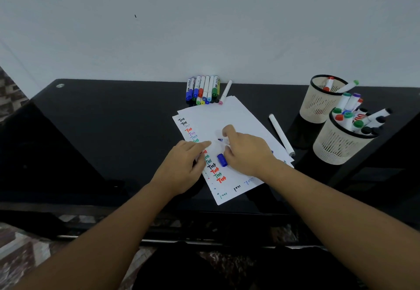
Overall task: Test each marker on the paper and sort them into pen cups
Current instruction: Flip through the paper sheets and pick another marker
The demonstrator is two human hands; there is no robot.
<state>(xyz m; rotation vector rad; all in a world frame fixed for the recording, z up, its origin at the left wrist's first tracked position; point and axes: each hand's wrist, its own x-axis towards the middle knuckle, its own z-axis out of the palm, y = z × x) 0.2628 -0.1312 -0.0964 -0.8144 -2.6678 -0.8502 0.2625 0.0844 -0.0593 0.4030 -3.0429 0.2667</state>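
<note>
White paper (229, 117) with coloured "Test" words lies on the black desk. My right hand (246, 151) grips an uncapped blue marker (221, 140), its tip over the paper; its body is blurred. The blue cap (222, 160) shows at the lower fingers of that hand. My left hand (186, 164) rests on the paper's left edge, index finger stretched toward the marker tip. A row of several capped markers (203, 89) lies at the desk's back edge. Two beige mesh pen cups stand at the right: a far cup (318, 105) with few markers, a near cup (336, 144) with several.
A white marker (281, 134) lies loose on the desk right of the paper. A pink-capped marker (225, 92) lies by the row. The black desk (102, 130) stretches wide on the left. A white wall stands directly behind the desk.
</note>
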